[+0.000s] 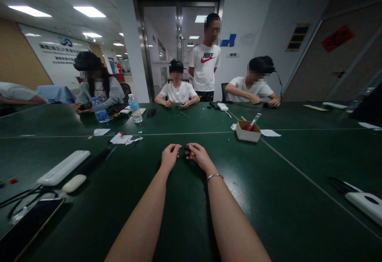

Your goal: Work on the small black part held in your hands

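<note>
Black piece: this small dark part is pinched in the fingers of our right hand, above the table's middle.
Shiny bit: we have a tiny, pale, metallic-looking part at the fingertips of our left hand; its exact shape is too small to tell.
Grip: both our hands are closed, thumb against fingers, each on its own part.
Gap: the two parts face each other, near but seemingly apart, so we judge them unjoined; finer progress we cannot tell.
Green tabletop: smooth and dark, with pale seams and a glossy reflection beside our right forearm.
Left side: a long white case, a white oval object and a phone lie near us.
Cardboard box: this open box sits beyond our right hand, a red-and-clear tool leaning in it.
Bottles: two plastic bottles stand farther off, left of centre.
Room: three people in headgear sit across from us; someone in a white shirt stands behind them, before glass doors.
</note>
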